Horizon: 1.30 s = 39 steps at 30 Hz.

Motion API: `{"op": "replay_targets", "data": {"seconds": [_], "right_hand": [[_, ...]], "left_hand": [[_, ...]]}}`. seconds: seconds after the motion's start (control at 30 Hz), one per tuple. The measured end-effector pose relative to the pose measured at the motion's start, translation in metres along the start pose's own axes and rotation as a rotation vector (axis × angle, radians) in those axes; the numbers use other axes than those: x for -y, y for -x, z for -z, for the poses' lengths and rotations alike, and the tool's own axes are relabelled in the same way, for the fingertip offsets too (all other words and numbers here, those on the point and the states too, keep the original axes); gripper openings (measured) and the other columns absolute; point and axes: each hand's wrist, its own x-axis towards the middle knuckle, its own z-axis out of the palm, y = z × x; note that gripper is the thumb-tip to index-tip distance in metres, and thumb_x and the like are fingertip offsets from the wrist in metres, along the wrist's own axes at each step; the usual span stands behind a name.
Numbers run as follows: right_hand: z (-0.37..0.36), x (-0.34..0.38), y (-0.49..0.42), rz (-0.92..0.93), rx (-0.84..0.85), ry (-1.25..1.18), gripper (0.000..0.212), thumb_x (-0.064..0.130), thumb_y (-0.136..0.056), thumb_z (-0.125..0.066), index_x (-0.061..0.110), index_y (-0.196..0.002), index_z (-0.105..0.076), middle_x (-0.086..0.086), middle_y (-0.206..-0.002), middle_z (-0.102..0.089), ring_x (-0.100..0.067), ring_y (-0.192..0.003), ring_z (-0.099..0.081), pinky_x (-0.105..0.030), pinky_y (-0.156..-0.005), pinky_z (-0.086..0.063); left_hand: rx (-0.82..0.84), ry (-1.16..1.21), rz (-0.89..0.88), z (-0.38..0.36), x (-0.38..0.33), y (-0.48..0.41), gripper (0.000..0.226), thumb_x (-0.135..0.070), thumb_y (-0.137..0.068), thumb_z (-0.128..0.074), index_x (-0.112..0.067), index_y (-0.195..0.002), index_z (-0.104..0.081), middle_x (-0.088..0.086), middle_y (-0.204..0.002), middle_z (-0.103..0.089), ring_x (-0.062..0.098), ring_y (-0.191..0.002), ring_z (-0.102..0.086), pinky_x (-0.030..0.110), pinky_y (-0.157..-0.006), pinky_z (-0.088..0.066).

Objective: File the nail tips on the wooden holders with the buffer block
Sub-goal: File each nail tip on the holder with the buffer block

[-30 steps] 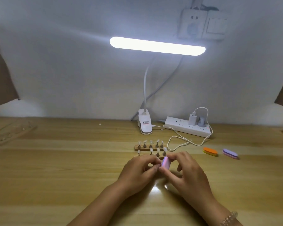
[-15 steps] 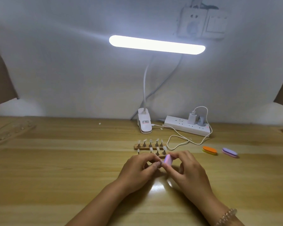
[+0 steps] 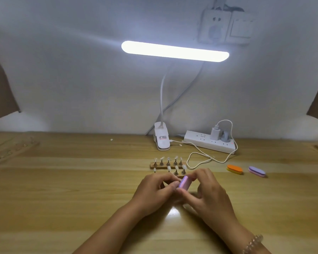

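Gripping the pink-and-lilac buffer block [image 3: 183,182] between thumb and fingers, the right hand [image 3: 208,194] holds it on edge at the centre of the frame, just below the middle. Right against it on the left comes the left hand [image 3: 154,192], fingers curled in tight around something small; what it pinches is hidden behind the fingertips, so I cannot tell what it holds. Just above the two hands sit the wooden holders: the far wooden holder [image 3: 166,165] carries a row of five clear nail tips [image 3: 168,159] on little metal stands, and the near wooden holder [image 3: 178,174] is partly covered by the hands, with a few tips showing above the knuckles. Over to the right of the frame, well apart from the action, an orange buffer [image 3: 234,169] and a purple buffer [image 3: 256,171] lie flat on the table [image 3: 62,198]. Higher up, a clip lamp [image 3: 174,51] glows bright white, its clamp base [image 3: 161,139] standing beside a white power strip [image 3: 208,142] with a charger cable [image 3: 200,155] looping across the wood. A beaded bracelet [image 3: 252,242] shows on the right wrist, lower right.
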Motion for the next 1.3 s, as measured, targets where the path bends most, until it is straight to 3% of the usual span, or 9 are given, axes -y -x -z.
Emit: {"op": "replay_targets", "data": {"seconds": [0.2, 0.33, 0.5, 0.67, 0.77, 0.83, 1.07, 1.2, 1.3], "right_hand": [[-0.003, 0.001, 0.004, 0.067, 0.029, 0.011, 0.037, 0.060, -0.077, -0.065, 0.029, -0.096, -0.056, 0.017, -0.093, -0.050, 0.005, -0.060, -0.044, -0.021, -0.055, -0.038], [0.000, -0.005, -0.003, -0.047, -0.028, -0.065, 0.033, 0.056, -0.079, -0.068, 0.031, -0.098, -0.060, 0.016, -0.096, -0.055, 0.004, -0.064, -0.046, -0.024, -0.064, -0.043], [-0.004, -0.002, 0.003, 0.007, 0.028, -0.039, 0.033, 0.062, -0.076, -0.065, 0.035, -0.094, -0.059, 0.020, -0.096, -0.054, 0.005, -0.062, -0.048, -0.019, -0.058, -0.039], [-0.001, -0.014, -0.005, -0.159, -0.130, -0.197, 0.024, 0.047, -0.079, -0.071, 0.033, -0.093, -0.059, 0.016, -0.095, -0.060, -0.006, -0.067, -0.056, -0.023, -0.063, -0.043], [-0.004, -0.006, 0.001, -0.071, -0.084, -0.226, 0.038, 0.052, -0.075, -0.071, 0.037, -0.104, -0.051, 0.019, -0.097, -0.059, -0.011, -0.062, -0.057, -0.021, -0.060, -0.044], [-0.006, -0.002, 0.001, -0.030, -0.030, -0.204, 0.034, 0.056, -0.075, -0.070, 0.037, -0.097, -0.052, 0.020, -0.097, -0.059, -0.010, -0.063, -0.057, -0.020, -0.059, -0.044], [-0.004, -0.004, 0.002, -0.018, -0.017, -0.157, 0.032, 0.061, -0.075, -0.066, 0.034, -0.091, -0.059, 0.021, -0.093, -0.060, -0.006, -0.064, -0.057, -0.021, -0.059, -0.044], [-0.002, -0.007, -0.003, -0.088, -0.029, -0.184, 0.027, 0.055, -0.077, -0.070, 0.033, -0.090, -0.061, 0.020, -0.092, -0.062, -0.009, -0.067, -0.056, -0.027, -0.065, -0.047], [-0.003, -0.002, 0.001, 0.011, -0.007, -0.109, 0.032, 0.059, -0.076, -0.068, 0.035, -0.092, -0.056, 0.019, -0.095, -0.057, -0.002, -0.065, -0.052, -0.025, -0.061, -0.045]], "left_hand": [[0.022, 0.025, 0.007, 0.001, 0.000, 0.001, 0.015, -0.032, -0.090, -0.060, -0.029, -0.094, -0.075, -0.014, -0.088, -0.073, 0.016, -0.059, -0.060, 0.039, -0.063, -0.051], [0.019, 0.012, 0.011, 0.001, 0.001, 0.000, 0.012, -0.033, -0.092, -0.062, -0.031, -0.093, -0.075, -0.014, -0.087, -0.073, 0.008, -0.058, -0.057, 0.039, -0.065, -0.051], [0.007, 0.016, 0.005, 0.001, 0.001, 0.000, 0.013, -0.027, -0.093, -0.062, -0.035, -0.091, -0.072, -0.016, -0.089, -0.072, 0.008, -0.057, -0.059, 0.034, -0.060, -0.050], [-0.029, 0.076, 0.010, 0.000, 0.001, 0.000, 0.013, -0.020, -0.093, -0.067, -0.032, -0.092, -0.073, -0.017, -0.090, -0.072, 0.007, -0.051, -0.061, 0.021, -0.055, -0.044], [-0.019, 0.091, 0.021, 0.000, 0.001, -0.001, 0.011, -0.018, -0.091, -0.068, -0.028, -0.093, -0.074, -0.021, -0.079, -0.070, 0.007, -0.051, -0.062, 0.020, -0.054, -0.043], [-0.013, 0.080, 0.022, 0.001, 0.000, -0.001, 0.008, -0.023, -0.088, -0.070, -0.028, -0.093, -0.074, -0.023, -0.074, -0.069, 0.006, -0.051, -0.060, 0.021, -0.053, -0.044], [-0.020, 0.101, 0.028, 0.001, -0.001, 0.001, 0.003, -0.028, -0.084, -0.072, -0.031, -0.086, -0.073, -0.020, -0.079, -0.069, 0.005, -0.050, -0.057, 0.021, -0.046, -0.040], [-0.015, 0.008, 0.008, -0.001, 0.000, 0.001, 0.011, -0.037, -0.084, -0.071, -0.045, -0.078, -0.067, -0.022, -0.080, -0.067, 0.000, -0.054, -0.055, 0.019, -0.054, -0.039], [-0.005, -0.020, 0.028, -0.002, 0.000, 0.000, 0.011, -0.040, -0.072, -0.064, -0.051, -0.074, -0.064, -0.025, -0.080, -0.066, -0.001, -0.054, -0.055, 0.021, -0.056, -0.040]]}}
